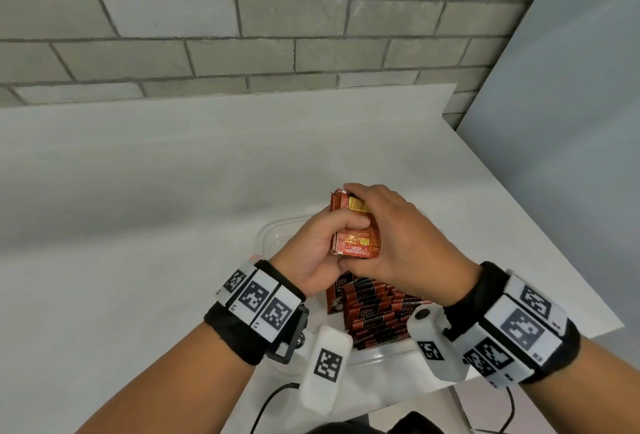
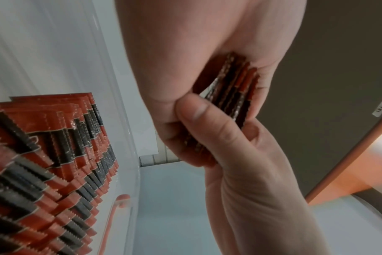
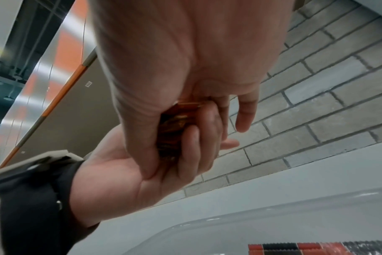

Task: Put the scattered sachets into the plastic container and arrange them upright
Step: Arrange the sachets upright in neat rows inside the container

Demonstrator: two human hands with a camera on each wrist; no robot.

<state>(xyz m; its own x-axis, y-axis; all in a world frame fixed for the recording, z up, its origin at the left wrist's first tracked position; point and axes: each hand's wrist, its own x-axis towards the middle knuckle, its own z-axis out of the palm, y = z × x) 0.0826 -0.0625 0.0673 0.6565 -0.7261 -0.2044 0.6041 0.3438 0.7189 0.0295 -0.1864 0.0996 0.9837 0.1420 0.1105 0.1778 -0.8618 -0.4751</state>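
Both hands hold one stack of red and black sachets (image 1: 356,236) in the air above the clear plastic container (image 1: 273,229). My left hand (image 1: 322,243) grips the stack from the left, thumb across its front. My right hand (image 1: 391,233) wraps it from the right and top. The stack's serrated edges (image 2: 233,96) show between the palms, and the stack (image 3: 172,131) is mostly hidden in the right wrist view. Several sachets (image 1: 377,312) stand packed in rows inside the container (image 2: 124,138), near its close end (image 3: 207,222).
The container sits on a white counter (image 1: 138,208) that ends at a grey brick wall (image 1: 242,18) behind and a pale panel (image 1: 571,87) on the right. The counter's right edge runs diagonally past my right wrist. A black cable (image 1: 270,402) hangs near my body.
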